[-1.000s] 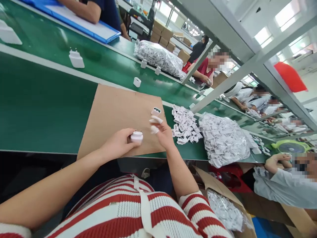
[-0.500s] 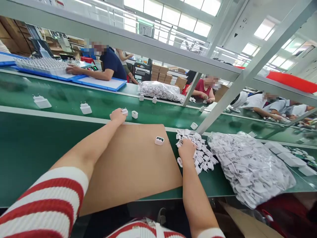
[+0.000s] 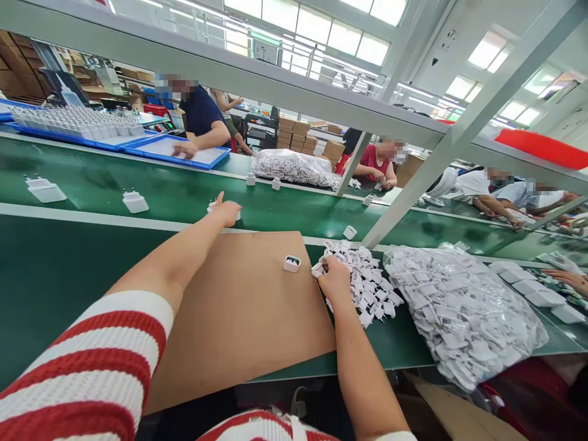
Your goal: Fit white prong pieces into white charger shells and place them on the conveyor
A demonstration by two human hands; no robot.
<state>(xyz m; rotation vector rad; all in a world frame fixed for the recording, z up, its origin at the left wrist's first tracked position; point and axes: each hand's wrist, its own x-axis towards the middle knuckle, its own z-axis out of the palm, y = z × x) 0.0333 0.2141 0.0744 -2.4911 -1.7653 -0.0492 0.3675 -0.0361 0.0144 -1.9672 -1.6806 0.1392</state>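
On the green belt, my left hand (image 3: 225, 212) has its fingers closed around a white housing (image 3: 238, 215), mostly hidden beneath them. A white plug with pins (image 3: 212, 206) shows just left of that hand. My right hand (image 3: 335, 280) pinches a small white plastic part (image 3: 317, 269) at the left edge of a loose pile of white parts (image 3: 372, 285). Between my hands, an open white housing (image 3: 291, 264) stands on the brown cardboard sheet (image 3: 248, 312).
A clear bag of white parts (image 3: 463, 312) lies right of the pile. White plugs (image 3: 135, 201) and another housing (image 3: 350, 232) are on the belt (image 3: 184, 193). A slanted metal post (image 3: 408, 193) rises behind the pile. Several people sit across; a co-worker's hand (image 3: 569, 280) shows at far right.
The belt items have shifted left. My left hand has let go of the pinned plug and taken the housing beside it. My right hand has moved slightly left from the pile with a white part.
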